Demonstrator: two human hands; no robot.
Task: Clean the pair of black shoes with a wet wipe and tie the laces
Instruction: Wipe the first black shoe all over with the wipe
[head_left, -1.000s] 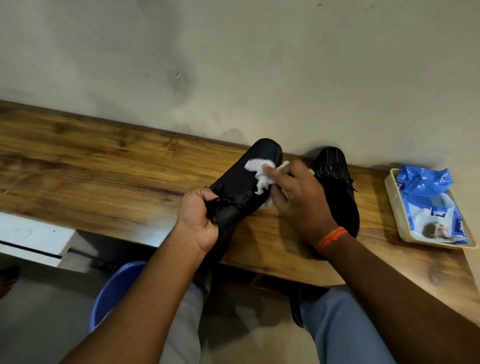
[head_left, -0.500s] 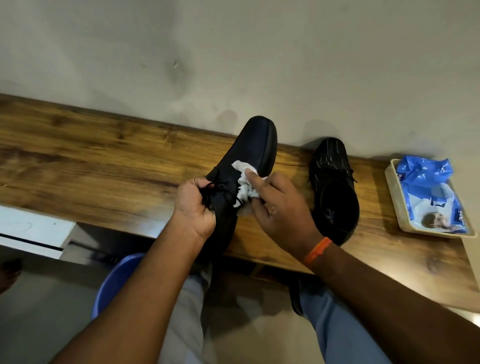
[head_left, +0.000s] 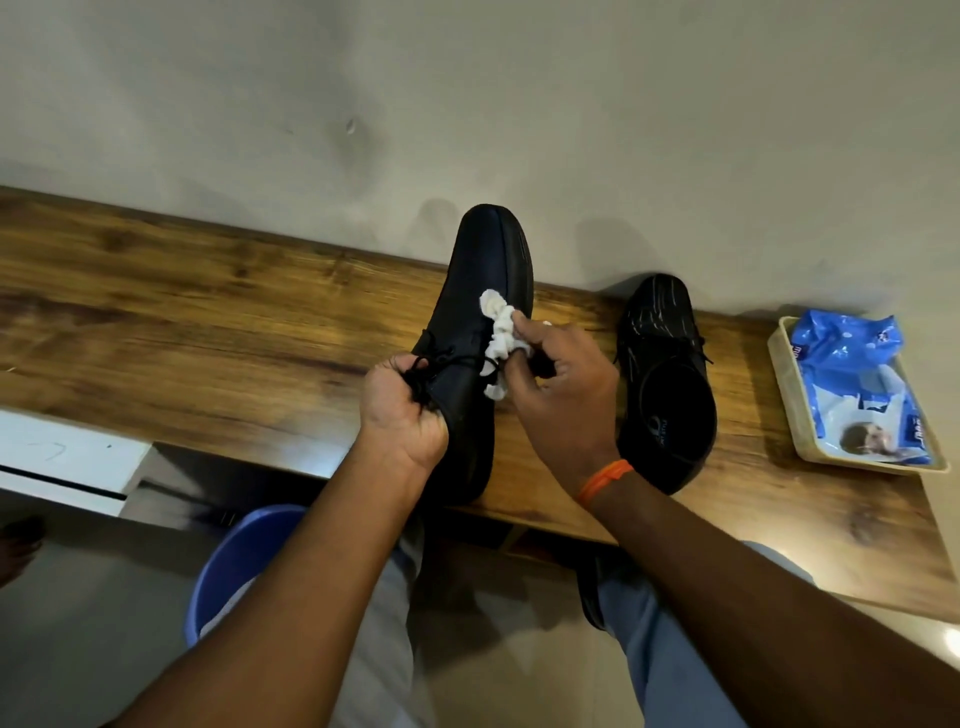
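Since the earlier frames, the held shoe (head_left: 480, 332) has been swung round so that its toe points up toward the wall, and the wet wipe (head_left: 497, 345) has been drawn back from the toe to the side of the upper beside the laces (head_left: 428, 366). The shoe is tilted over the near edge of the wooden bench (head_left: 208, 332), gripped at the lace end by the left hand (head_left: 402, 415), whose fingers are curled round the collar and laces. The crumpled wipe is pinched in the fingertips of the right hand (head_left: 563, 395) and pressed to the upper.

The shoe is judged light and fairly stiff, possibly slick where damp; the collar or heel is the firmest hold. The wipe is soft and easily torn.

The second shoe (head_left: 667, 384) stands upright just beside. Its insole print is too blurred to be read, as is the lettering on the blue wipes pack (head_left: 857, 384) in the tray (head_left: 789, 395).
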